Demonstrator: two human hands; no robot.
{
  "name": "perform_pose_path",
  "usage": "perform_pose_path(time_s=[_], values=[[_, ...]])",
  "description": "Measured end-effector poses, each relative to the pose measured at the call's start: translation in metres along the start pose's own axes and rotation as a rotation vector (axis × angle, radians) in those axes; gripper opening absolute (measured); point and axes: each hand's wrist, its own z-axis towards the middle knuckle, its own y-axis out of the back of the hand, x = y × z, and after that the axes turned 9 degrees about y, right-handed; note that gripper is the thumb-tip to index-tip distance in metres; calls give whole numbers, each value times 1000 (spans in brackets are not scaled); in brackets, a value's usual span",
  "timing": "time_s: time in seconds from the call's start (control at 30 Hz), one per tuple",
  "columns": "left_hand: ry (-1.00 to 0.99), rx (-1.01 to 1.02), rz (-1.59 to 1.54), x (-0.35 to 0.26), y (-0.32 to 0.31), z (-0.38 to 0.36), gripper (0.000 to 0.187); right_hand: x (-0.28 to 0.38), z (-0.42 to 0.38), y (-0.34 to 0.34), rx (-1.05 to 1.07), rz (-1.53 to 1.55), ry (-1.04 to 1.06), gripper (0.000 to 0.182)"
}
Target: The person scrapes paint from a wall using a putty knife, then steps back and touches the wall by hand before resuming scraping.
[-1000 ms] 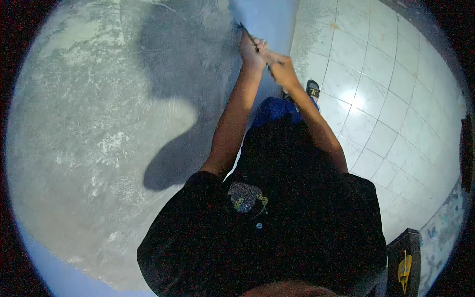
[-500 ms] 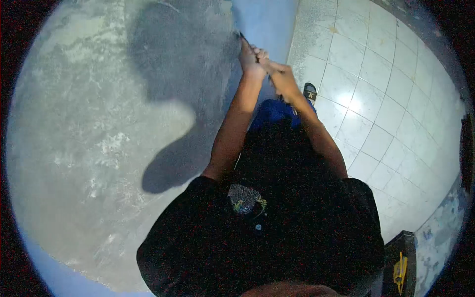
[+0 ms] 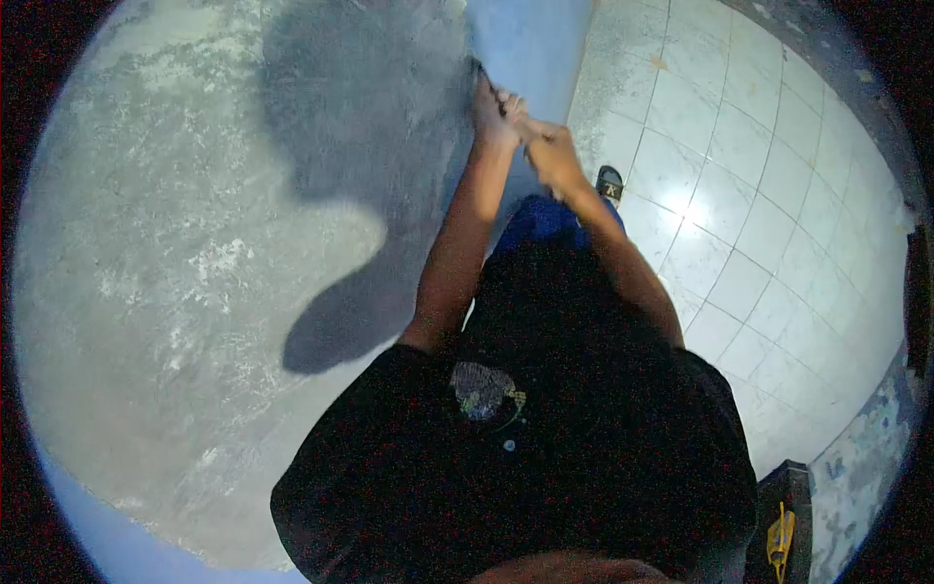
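My left hand (image 3: 496, 119) is closed around a thin dark-bladed tool (image 3: 477, 72), whose tip meets the wall (image 3: 195, 263). My right hand (image 3: 555, 159) is closed just behind and below the left, its fingers at the rear end of the same tool. Most of the handle is hidden by my fingers. Around the tip the wall is rough grey with pale patches. A strip of blue paint (image 3: 535, 49) begins just to the right of the blade.
White floor tiles (image 3: 720, 185) lie to the right, with my sandalled foot (image 3: 610, 183) on them. A dark box-like stand (image 3: 793, 477) at lower right bears a yellow object (image 3: 780, 535). My shadow (image 3: 360, 127) falls across the wall.
Both hands have shifted very slightly, with the tool still at the wall. The view has moved a little, and the grip looks the same.
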Motion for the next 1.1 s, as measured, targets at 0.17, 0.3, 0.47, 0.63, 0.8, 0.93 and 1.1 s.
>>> perform_pose_path(time_s=[0.17, 0.3, 0.47, 0.63, 0.8, 0.93, 1.1], values=[[44, -68, -112, 7, -18, -13, 38, 9, -1, 6, 25, 20, -82, 27], [-100, -274, 177, 10, -50, -10, 36, 2, 4, 0, 13, -26, 0, 23], [-68, -186, 115, 2, -41, -11, 31, 4, -5, -8, 3, 17, 54, 35], [-66, -201, 86, 10, -53, -12, 31, 7, -2, -3, -38, 24, 10, 38], [-52, -170, 192, 3, -43, -12, 34, -21, 13, -1, -4, 36, 70, 38], [-4, -84, 74, 8, -43, -24, 34, 1, -2, 3, -13, -4, -96, 31], [42, -160, -56, 8, -38, -16, 37, -14, 7, 1, 2, -13, 20, 31]])
